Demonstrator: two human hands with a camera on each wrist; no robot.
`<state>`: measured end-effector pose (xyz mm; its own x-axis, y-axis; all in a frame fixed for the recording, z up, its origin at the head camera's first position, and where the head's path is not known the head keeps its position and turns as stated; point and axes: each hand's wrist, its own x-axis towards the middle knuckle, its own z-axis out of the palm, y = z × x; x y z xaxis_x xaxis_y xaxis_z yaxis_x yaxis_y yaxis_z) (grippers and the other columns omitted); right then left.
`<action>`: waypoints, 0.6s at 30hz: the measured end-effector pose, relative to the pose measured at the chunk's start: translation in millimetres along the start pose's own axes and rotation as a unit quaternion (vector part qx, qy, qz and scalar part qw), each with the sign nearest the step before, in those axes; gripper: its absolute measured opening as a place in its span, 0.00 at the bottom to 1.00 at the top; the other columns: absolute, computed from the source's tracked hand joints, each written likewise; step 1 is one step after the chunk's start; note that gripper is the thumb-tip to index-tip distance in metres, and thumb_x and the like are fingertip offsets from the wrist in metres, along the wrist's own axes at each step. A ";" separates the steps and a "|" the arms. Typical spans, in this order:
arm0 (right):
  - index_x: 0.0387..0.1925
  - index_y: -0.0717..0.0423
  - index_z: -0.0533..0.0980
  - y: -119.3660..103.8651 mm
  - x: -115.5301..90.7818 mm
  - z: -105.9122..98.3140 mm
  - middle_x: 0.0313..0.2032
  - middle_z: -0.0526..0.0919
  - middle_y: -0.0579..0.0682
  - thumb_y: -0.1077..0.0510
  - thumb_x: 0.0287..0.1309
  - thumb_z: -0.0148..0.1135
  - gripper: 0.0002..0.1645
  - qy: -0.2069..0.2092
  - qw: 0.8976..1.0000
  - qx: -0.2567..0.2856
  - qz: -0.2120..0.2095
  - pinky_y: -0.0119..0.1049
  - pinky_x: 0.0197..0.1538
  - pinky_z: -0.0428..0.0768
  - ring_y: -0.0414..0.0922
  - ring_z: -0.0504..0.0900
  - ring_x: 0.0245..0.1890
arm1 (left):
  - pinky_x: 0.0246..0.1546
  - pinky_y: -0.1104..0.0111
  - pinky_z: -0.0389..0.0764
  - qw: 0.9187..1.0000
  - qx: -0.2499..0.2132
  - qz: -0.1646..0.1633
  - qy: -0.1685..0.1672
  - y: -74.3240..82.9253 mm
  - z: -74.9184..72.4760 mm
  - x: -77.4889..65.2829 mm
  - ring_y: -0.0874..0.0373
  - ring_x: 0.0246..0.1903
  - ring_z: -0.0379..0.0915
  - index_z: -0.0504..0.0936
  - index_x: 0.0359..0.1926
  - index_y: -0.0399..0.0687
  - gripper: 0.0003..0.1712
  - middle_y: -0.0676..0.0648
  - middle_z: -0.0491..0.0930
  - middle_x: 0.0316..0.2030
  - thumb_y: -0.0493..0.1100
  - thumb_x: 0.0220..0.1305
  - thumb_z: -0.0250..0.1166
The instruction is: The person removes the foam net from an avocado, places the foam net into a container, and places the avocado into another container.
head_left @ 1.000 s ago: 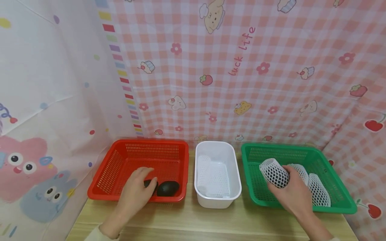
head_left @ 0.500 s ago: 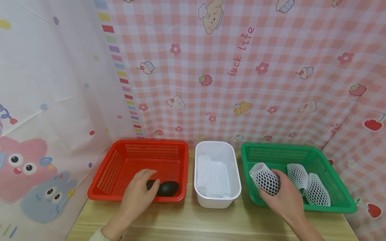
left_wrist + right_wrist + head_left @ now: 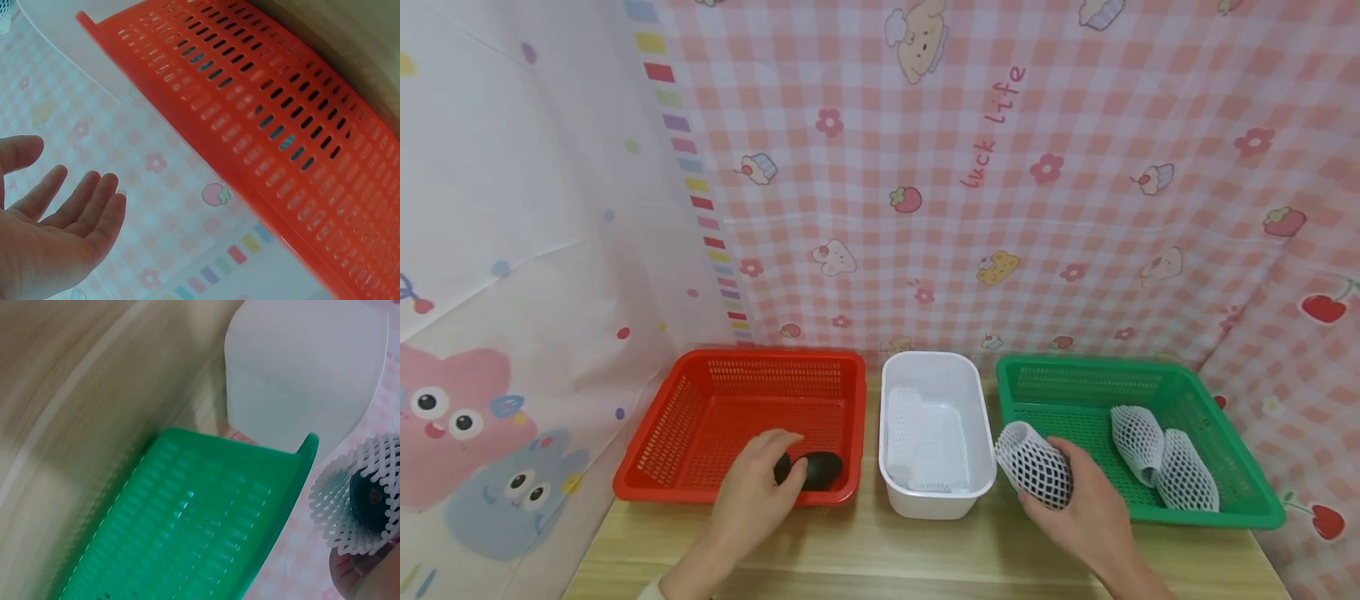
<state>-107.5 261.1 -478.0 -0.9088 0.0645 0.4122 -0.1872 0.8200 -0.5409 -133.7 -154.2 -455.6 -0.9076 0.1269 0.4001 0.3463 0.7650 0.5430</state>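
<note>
My right hand (image 3: 1086, 508) grips a dark avocado in a white foam net sleeve (image 3: 1036, 468), close over the front left corner of the green basket (image 3: 1225, 522). From the right wrist, the sleeve's near end gapes and the avocado (image 3: 367, 503) shows a brown stem scar. My left hand (image 3: 758, 483) hovers over the front of the red basket (image 3: 647, 493), its fingers loosely bent and nothing in them, as the left wrist view confirms. Right by its fingertips lie dark avocados (image 3: 823, 472) without sleeves, one of them partly hidden by the hand.
Between the baskets stands a white plastic bin (image 3: 934, 505) with white mesh pieces (image 3: 902, 427) inside. Two white foam sleeves (image 3: 1187, 475) lie at the right of the green basket. The wooden table (image 3: 880, 554) meets a pink checked cloth (image 3: 880, 292) behind.
My right hand has carried the sleeved avocado left and toward me, from inside the green basket to its front left corner. My left hand has drifted slightly right and toward me.
</note>
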 end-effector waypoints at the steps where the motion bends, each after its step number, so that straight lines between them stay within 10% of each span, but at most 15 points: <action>1: 0.64 0.61 0.73 -2.1 -1.3 0.7 0.48 0.85 0.59 0.52 0.42 0.84 0.47 -0.006 1.000 0.002 -0.001 0.52 0.39 0.81 0.53 0.84 0.43 | 0.50 0.51 0.84 1.000 -0.001 0.003 0.001 0.6 0.5 -0.5 0.48 0.53 0.81 0.87 0.53 0.44 0.17 0.45 0.84 0.52 0.38 0.63 0.74; 18: 0.61 0.59 0.75 -19.8 -22.1 17.1 0.51 0.84 0.49 0.58 0.33 0.88 0.49 -0.018 0.995 0.025 -0.096 0.48 0.46 0.84 0.45 0.83 0.45 | 0.50 0.56 0.85 0.999 -0.019 0.041 0.000 11.5 15.1 -13.7 0.56 0.50 0.80 0.89 0.49 0.48 0.16 0.52 0.84 0.48 0.36 0.59 0.78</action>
<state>-90.1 233.8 -489.0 -0.8673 -0.1115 0.4851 -0.3756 0.7861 -0.4909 -120.9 -137.7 -466.0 -0.8757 0.1882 0.4446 0.4284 0.7275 0.5359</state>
